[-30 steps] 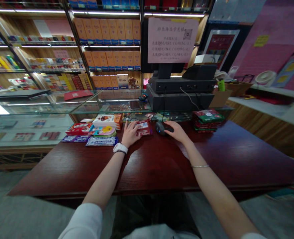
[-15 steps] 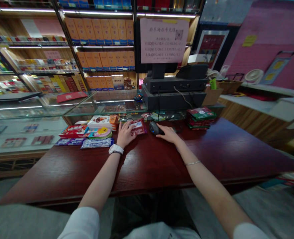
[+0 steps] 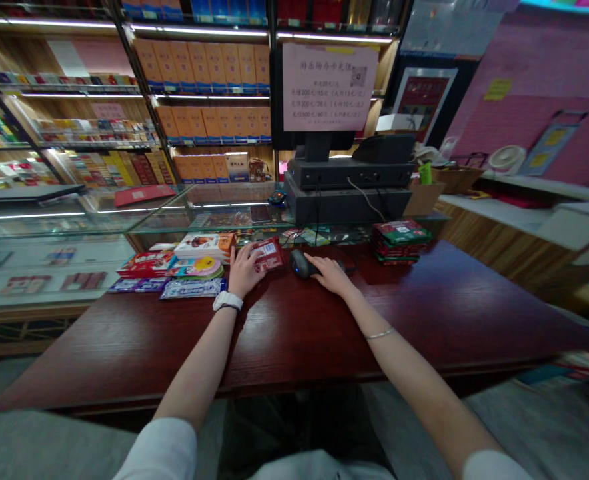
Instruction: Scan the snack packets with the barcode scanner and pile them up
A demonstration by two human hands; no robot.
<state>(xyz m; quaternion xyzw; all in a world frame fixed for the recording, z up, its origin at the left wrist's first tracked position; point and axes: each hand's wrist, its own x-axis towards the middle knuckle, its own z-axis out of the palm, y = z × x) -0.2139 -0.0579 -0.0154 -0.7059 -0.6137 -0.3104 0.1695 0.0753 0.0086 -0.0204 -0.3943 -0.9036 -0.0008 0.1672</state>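
My left hand (image 3: 244,270) rests on the dark red wooden counter (image 3: 294,340), its fingers over a red snack packet (image 3: 267,254) with a barcode panel. My right hand (image 3: 332,275) lies on a black computer mouse (image 3: 300,264), which partly shows past its fingertips. To the left of my left hand sit a white-and-orange box (image 3: 204,245), a round pink-and-yellow packet (image 3: 197,268), a blue-and-white gum pack (image 3: 192,288) and red packets (image 3: 147,264). A white watch (image 3: 227,301) circles my left wrist.
A stack of red-and-green packets (image 3: 401,241) lies right of my right hand. Behind the counter stand a glass display case (image 3: 224,203) and a black till unit (image 3: 347,190) with cables. Shelves of orange cartons (image 3: 209,73) rise behind a paper price sign (image 3: 329,87).
The whole scene has slid left in view as my head turned. My hands stay on the packet and the mouse, and the packet tilts slightly more.
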